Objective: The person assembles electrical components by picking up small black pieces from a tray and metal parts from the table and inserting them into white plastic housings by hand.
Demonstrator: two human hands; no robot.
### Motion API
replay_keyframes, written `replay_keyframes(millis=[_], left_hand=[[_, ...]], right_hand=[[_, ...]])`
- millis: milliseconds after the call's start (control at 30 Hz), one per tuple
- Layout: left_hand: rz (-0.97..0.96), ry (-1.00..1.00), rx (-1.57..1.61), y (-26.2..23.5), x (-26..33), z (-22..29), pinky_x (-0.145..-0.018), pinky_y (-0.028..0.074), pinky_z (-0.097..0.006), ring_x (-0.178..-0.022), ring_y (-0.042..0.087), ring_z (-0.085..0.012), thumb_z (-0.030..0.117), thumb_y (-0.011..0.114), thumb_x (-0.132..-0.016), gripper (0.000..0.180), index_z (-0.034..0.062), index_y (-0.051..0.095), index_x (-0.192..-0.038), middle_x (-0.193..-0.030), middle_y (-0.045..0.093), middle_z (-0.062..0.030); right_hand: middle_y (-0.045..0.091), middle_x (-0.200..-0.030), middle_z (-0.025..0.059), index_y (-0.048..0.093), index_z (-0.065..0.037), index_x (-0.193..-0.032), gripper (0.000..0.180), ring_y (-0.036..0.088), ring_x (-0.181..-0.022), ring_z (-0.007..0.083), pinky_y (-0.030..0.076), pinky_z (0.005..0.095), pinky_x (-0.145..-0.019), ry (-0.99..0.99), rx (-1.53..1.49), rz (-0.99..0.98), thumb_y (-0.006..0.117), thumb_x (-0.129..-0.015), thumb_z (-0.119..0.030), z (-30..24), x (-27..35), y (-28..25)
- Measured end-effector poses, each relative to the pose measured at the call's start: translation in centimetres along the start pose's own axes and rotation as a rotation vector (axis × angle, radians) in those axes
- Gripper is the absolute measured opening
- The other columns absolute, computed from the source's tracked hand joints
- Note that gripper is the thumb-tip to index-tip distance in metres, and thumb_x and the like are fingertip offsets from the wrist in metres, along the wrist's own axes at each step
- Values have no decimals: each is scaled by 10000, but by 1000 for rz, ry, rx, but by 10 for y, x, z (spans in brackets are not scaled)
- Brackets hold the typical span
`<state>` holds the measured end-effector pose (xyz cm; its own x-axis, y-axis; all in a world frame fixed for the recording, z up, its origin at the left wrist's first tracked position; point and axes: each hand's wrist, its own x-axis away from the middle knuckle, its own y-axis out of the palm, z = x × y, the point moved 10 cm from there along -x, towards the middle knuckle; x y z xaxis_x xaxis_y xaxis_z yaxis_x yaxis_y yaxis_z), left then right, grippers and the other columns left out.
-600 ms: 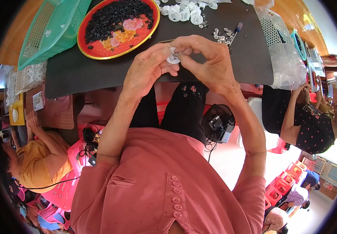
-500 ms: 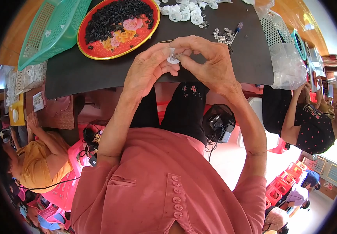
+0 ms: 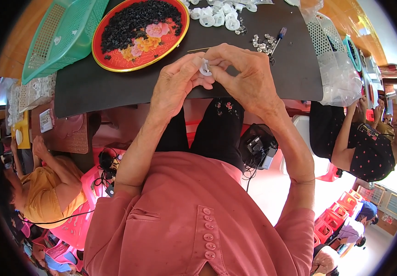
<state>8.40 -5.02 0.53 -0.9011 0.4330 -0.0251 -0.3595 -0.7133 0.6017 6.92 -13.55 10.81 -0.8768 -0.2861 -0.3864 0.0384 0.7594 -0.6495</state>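
Observation:
Above the near edge of the dark table, my left hand [image 3: 176,82] pinches a small white plastic ring-shaped part [image 3: 205,69] between thumb and fingers. My right hand [image 3: 246,71] closes on the same part from the other side, thumb and forefinger at its edge. Any smaller piece between those fingertips is too small to make out. Beyond my hands, a red flowered tray [image 3: 115,64] with a gold rim holds many small black pieces [image 3: 138,25]. A pile of similar white plastic parts [image 3: 219,16] lies at the far middle, with small clear pieces [image 3: 265,43] to its right.
A screwdriver [image 3: 279,39] lies beside the clear pieces, and a thin gold-coloured stick [image 3: 199,49] behind my hands. A green basket [image 3: 37,69] stands at the far left, a plastic bag [image 3: 341,78] at the right edge. Other people sit on both sides.
The white part has turned between my fingers, so its ring shape and opening now show. Both hands have shifted slightly; the rest looks the same.

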Motion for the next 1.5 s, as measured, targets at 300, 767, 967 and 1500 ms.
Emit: replay_keyframes(millis=[300, 767, 967, 1500], left_hand=[[-39, -31, -23, 5, 1, 1, -748, 512, -297, -846, 609, -152, 181, 424, -976, 352, -78, 511, -1198, -978, 611, -111], [-93, -79, 90, 3, -1, -2, -749, 514, -305, -837, 604, -154, 179, 407, -979, 360, -84, 488, -1212, -997, 599, -105], [-114, -82, 80, 4, -2, -2, -746, 492, -289, -875, 587, -156, 184, 398, -985, 346, -75, 494, -1192, -1036, 584, -107], [-90, -83, 63, 0, -3, -5, -783, 521, -321, -884, 611, -190, 155, 412, -976, 346, -97, 481, -1202, -1077, 587, -141]], right_hand=[[615, -700, 88, 624, -19, -861, 105, 594, -571, 176, 476, 289, -542, 69, -102, 104, 640, -759, -42, 12, 5, -3], [665, -816, 81, 643, -37, -977, 229, 621, -650, 128, 507, 248, -638, 40, -205, 99, 581, -773, 46, 7, 6, -6], [661, -816, 85, 642, -43, -945, 206, 619, -609, 178, 499, 277, -618, -34, -122, 90, 599, -757, 30, 6, 7, 0], [658, -803, 17, 661, -56, -987, 225, 587, -692, 81, 471, 244, -697, 132, -256, -11, 614, -783, 25, 20, 16, 10]])
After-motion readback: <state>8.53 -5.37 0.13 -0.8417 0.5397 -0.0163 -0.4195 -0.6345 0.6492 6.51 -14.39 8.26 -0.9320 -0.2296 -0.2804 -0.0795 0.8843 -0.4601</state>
